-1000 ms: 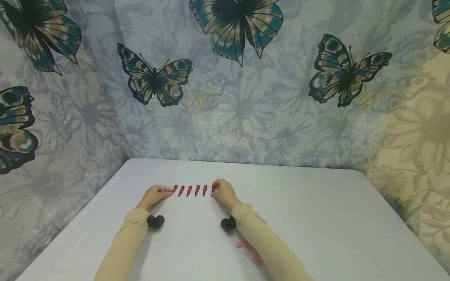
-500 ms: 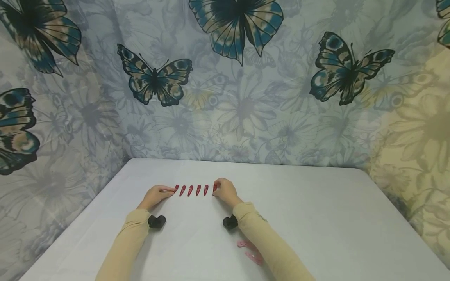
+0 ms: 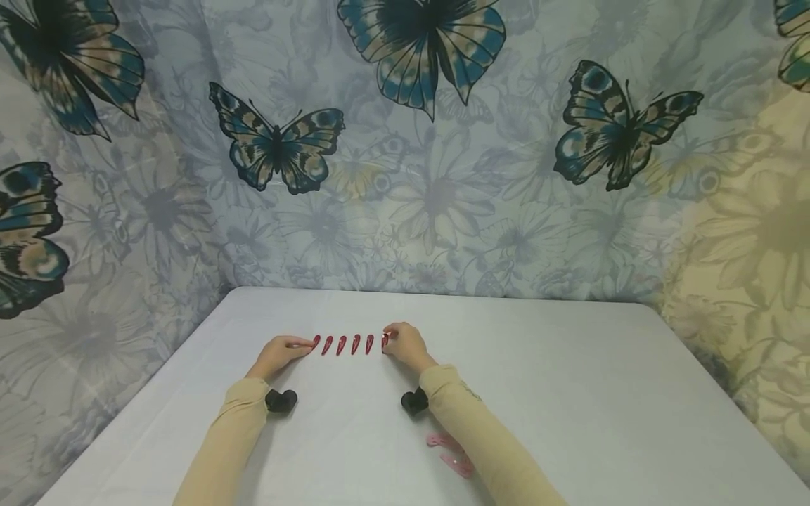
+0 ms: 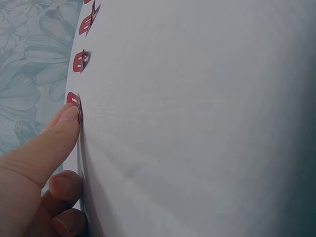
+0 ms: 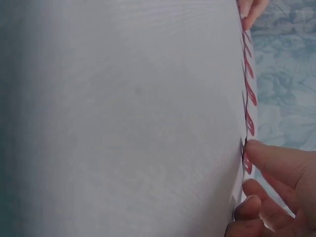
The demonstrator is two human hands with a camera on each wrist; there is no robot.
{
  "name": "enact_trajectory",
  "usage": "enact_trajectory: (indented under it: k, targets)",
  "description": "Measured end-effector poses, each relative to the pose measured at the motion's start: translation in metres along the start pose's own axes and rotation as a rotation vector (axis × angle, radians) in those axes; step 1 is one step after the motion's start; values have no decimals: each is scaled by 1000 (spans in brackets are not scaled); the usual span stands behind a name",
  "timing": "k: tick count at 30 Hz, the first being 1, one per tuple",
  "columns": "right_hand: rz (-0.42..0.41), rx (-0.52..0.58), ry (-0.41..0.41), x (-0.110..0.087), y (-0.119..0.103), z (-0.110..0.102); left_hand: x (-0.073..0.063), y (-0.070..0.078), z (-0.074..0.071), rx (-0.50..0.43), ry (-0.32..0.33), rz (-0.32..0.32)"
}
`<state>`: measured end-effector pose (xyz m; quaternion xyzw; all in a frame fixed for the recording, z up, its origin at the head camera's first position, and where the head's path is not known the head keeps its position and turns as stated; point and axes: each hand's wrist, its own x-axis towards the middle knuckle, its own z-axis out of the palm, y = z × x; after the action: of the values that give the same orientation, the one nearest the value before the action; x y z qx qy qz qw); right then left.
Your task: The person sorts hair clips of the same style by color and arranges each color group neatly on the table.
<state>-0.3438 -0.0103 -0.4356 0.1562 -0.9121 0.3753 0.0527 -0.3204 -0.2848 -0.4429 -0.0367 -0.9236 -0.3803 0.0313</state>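
Several red snap hair clips (image 3: 342, 345) lie in a row on the white table, each roughly upright in the head view and spaced apart. At the row's left end, my left hand (image 3: 276, 356) holds the outermost clip (image 4: 72, 98) between thumb and forefinger; the thumb covers part of it. My right hand (image 3: 408, 348) pinches the clip at the right end (image 5: 248, 166), its thumb on the near part and a finger at the far part. In the left wrist view, the other fingers (image 4: 69, 190) of that hand curl against the tabletop.
Two pink hair clips (image 3: 457, 464) lie near my right forearm, partly hidden by the sleeve (image 3: 487, 436). A black wrist camera (image 3: 281, 401) sits on the left wrist, another (image 3: 414, 400) on the right. Behind the white table (image 3: 569, 393) hangs butterfly-patterned cloth (image 3: 436, 211).
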Motion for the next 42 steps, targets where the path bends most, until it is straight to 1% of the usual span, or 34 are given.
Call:
enact_trajectory:
  k: [3,7,10,12,17,19,22,25,27,31,32,33,36,39,41,42]
  targets:
    - [1,37,-14,-1,2,-2,1,-3,0,-5,-7,-10]
    - [47,198,-74,-1,5,-11,2,-7,0,-21,-9,-25]
    - [74,279,-107,-5,5,-24,4,-10,0,-44,-13,-18]
    - [63,280,-115,-8,5,-34,4,-11,0,-60,-17,-20]
    - [8,272,-133,-23,12,-61,2,-12,-2,-89,-21,-62]
    - [-7,278,-142,-34,16,-73,2,-10,-2,-93,-21,-64]
    - [-55,283,-158,-51,27,-90,3,-9,-2,-113,-22,-54]
    - [-97,290,-181,-69,39,-103,2,-8,-2,-121,-21,-39]
    - [-103,302,-196,-81,45,-109,1,-8,-3,-155,-20,-57]
    - [-104,316,-224,-100,52,-115,-3,-4,-10,-212,48,-104]
    - [-109,315,-233,-104,52,-117,-5,-2,-11,-227,72,-112]
    - [-113,315,-244,-108,51,-119,-7,0,-12,-227,106,-105]
    - [-122,308,-269,-119,48,-126,-14,12,-11,-234,223,-58]
    - [-137,314,-280,-127,45,-132,-19,28,-3,-247,338,18]
    - [-151,318,-283,-131,43,-134,-21,33,3,-260,370,52]
    - [-159,323,-283,-132,43,-134,-19,31,7,-262,372,78]
